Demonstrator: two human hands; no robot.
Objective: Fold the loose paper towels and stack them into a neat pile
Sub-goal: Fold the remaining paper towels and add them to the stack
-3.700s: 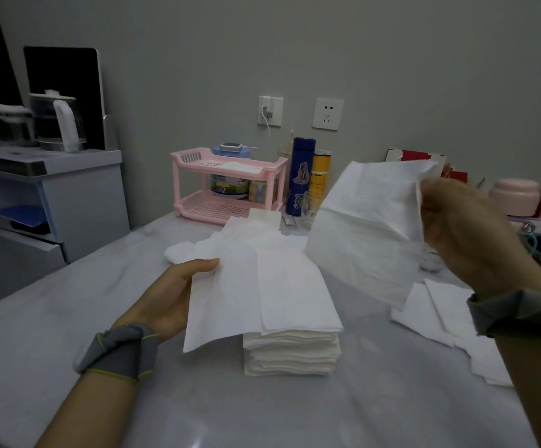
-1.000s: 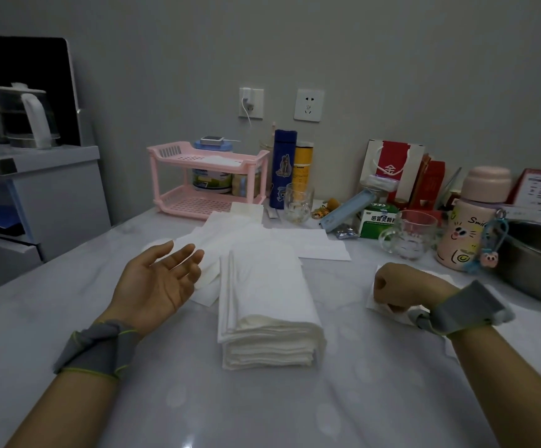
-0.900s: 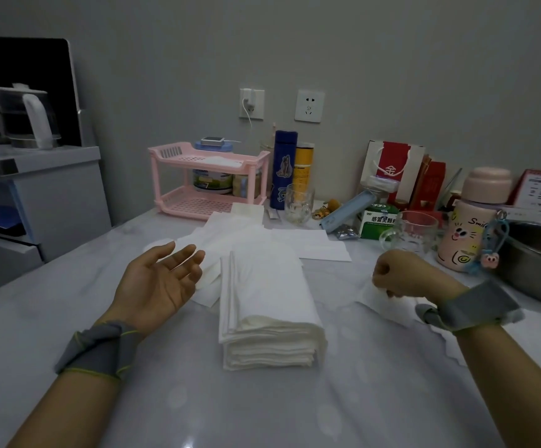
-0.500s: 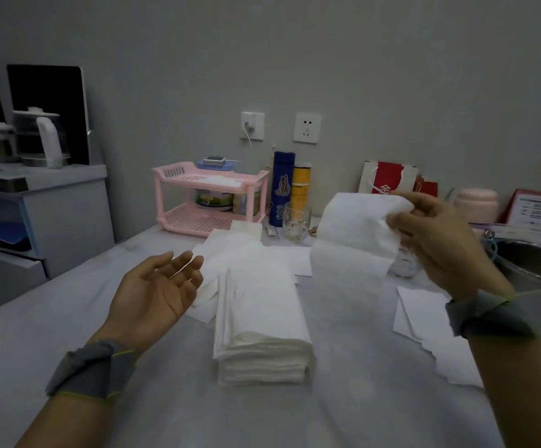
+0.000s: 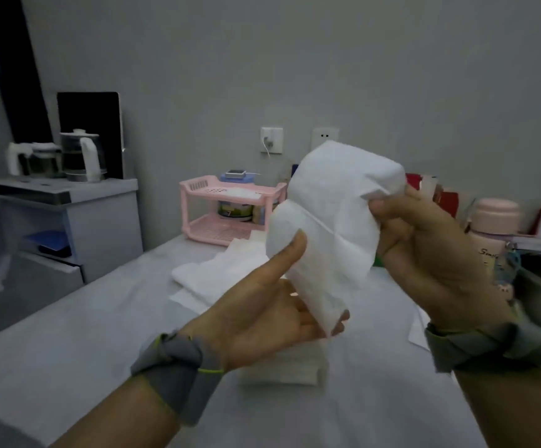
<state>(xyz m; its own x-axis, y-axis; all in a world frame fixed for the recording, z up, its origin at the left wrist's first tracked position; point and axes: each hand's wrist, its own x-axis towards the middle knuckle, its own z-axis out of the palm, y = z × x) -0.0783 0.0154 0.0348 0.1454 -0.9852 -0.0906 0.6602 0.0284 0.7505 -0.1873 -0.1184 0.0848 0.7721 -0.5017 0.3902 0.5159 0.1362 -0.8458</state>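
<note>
Presently, both hands hold one towel (image 5: 327, 221) in the air above the table (image 5: 68, 334). The left hand (image 5: 262, 318) pinches it: the thumb lies on the sheet's near face at its left edge, and the fingers (image 5: 340, 324) pass behind it, their tips showing past the lower corner. The right hand (image 5: 430, 253) grips the upper right edge, with its fingers curled and the paper bunched between thumb and fingertips. The sheet is creased and curves between the two grips.

The pile (image 5: 282, 367) of folded towels sits on the table directly below the left fingers, largely hidden by that hand. Loose sheets (image 5: 217, 273) lie flat beyond the left thumb, apart from it. A grey band wraps each wrist.

Farther beyond the left fingers a pink rack (image 5: 230, 208) stands by the wall. A kettle (image 5: 81, 156) stands well to their left on a cabinet (image 5: 101, 221). To the right of the right fingers are a pink flask (image 5: 495, 218) and the rim of a metal bowl (image 5: 540, 279).
</note>
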